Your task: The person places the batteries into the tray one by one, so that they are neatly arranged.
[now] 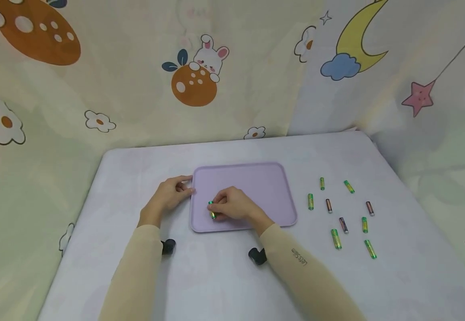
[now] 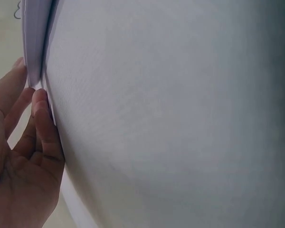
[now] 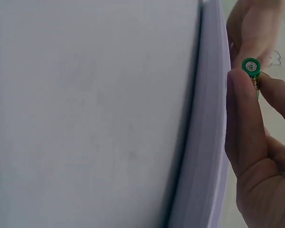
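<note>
A green and gold battery (image 1: 212,210) is pinched between the thumb and fingers of my right hand (image 1: 234,203), over the left part of the lilac tray (image 1: 252,187). In the right wrist view, one round metal end of the battery (image 3: 251,67) faces the camera. My left hand (image 1: 169,194) touches the tray's left edge with its fingertips. Close up in the left wrist view, fingers of the left hand (image 2: 23,156) meet the tray's rim (image 2: 34,42).
Several loose batteries lie right of the tray: green ones such as the green battery (image 1: 336,239), and thinner dark and copper ones such as the dark battery (image 1: 343,225). A white cloth covers the table (image 1: 212,285). Patterned curtains (image 1: 136,80) hang behind and beside it.
</note>
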A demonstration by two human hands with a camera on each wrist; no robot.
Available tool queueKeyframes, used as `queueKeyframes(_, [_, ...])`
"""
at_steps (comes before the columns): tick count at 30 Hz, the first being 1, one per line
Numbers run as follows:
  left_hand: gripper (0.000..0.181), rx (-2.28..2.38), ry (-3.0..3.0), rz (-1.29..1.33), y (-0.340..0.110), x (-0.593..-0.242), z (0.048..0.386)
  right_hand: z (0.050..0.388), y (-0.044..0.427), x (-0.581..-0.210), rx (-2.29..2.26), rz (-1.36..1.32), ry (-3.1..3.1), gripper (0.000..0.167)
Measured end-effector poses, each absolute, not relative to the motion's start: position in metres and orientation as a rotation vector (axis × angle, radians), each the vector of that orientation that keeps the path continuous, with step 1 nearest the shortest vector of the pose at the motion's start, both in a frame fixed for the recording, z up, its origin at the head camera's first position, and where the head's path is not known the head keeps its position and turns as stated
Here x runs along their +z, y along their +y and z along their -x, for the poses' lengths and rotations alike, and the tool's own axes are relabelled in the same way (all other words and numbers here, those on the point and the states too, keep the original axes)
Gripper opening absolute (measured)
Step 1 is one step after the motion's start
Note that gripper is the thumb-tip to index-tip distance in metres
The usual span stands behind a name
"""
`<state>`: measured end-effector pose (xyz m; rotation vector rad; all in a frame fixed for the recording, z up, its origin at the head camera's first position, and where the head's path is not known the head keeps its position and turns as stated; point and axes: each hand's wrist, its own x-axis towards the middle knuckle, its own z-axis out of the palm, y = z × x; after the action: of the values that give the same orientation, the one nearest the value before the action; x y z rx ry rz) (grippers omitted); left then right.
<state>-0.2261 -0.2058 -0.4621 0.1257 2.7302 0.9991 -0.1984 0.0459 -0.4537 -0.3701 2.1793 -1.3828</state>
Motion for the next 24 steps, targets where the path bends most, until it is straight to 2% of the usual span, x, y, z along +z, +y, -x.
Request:
queueKeyframes(9, [0.055, 1.013, 2.731, -0.139, -0.207, -0.464, 0.224, 0.192, 0.008, -0.457, -1.307, 0.302, 2.327, 0.022])
queueKeyframes(24, [0.057, 1.002, 2.726, -0.155, -0.208, -0.461, 0.225, 0.187, -0.013, -0.45, -1.147, 0.323, 2.535, 0.024])
